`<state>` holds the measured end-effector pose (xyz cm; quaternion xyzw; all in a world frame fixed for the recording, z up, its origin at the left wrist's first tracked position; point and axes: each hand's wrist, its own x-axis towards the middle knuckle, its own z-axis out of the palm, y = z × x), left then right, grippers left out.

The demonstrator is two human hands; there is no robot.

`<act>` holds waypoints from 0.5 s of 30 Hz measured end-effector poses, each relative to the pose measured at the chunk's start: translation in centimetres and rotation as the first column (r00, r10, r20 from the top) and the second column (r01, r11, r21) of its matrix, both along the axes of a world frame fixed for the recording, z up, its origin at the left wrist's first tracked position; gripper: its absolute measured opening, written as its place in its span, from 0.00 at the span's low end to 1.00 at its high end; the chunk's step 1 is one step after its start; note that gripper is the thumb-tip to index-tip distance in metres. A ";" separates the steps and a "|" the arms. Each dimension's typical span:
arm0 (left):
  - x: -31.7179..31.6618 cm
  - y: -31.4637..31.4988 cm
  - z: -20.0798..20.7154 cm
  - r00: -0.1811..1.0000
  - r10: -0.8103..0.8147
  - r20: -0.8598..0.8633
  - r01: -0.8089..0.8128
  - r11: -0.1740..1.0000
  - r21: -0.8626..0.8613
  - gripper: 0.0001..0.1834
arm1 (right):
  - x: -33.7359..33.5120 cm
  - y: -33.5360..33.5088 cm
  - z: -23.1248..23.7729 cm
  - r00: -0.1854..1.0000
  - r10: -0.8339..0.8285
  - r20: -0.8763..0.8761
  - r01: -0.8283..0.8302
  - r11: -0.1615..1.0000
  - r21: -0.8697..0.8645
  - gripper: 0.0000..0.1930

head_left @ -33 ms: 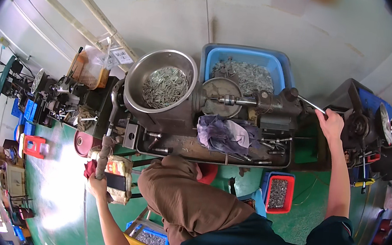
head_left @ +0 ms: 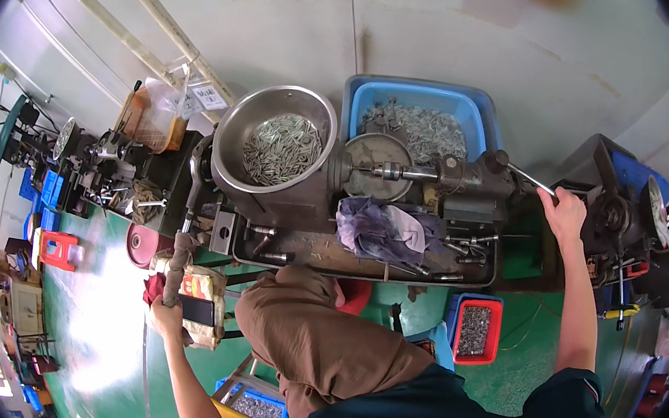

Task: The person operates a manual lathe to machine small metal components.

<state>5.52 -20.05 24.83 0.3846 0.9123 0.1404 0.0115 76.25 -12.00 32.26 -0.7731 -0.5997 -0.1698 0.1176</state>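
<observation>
A small bench lathe stands in front of me. My right hand is closed round the end of its slanting metal lever at the tailstock. Down at the left, my left hand grips the lower end of a long lever wrapped in brown cloth. Dark red cloth shows beside that hand. Between headstock and tailstock sits a chuck; any workpiece there is too small to make out. On the headstock rests a steel bowl full of small metal pins.
Behind the lathe, a blue basket holds more metal parts. Purple-grey rags and several tools lie on the tray. A red bin of small parts stands on the green floor. Other machines flank both sides. A phone lies near my left hand.
</observation>
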 end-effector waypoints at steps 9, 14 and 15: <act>0.4 -0.2 0.3 0.996 -0.037 -0.083 0.040 0.998 0.038 0.16 | -0.8 -0.6 -0.1 1.000 0.017 0.008 -0.017 0.998 0.062 0.25; 1.1 -0.1 0.9 0.994 -0.062 -0.089 0.067 0.997 0.048 0.14 | -1.1 -0.8 0.1 1.000 -0.011 0.027 0.010 0.999 0.047 0.25; 1.4 -0.1 1.1 0.994 -0.062 -0.089 0.067 0.997 0.049 0.14 | -1.2 -0.8 0.1 0.999 -0.014 0.033 0.012 0.999 0.050 0.26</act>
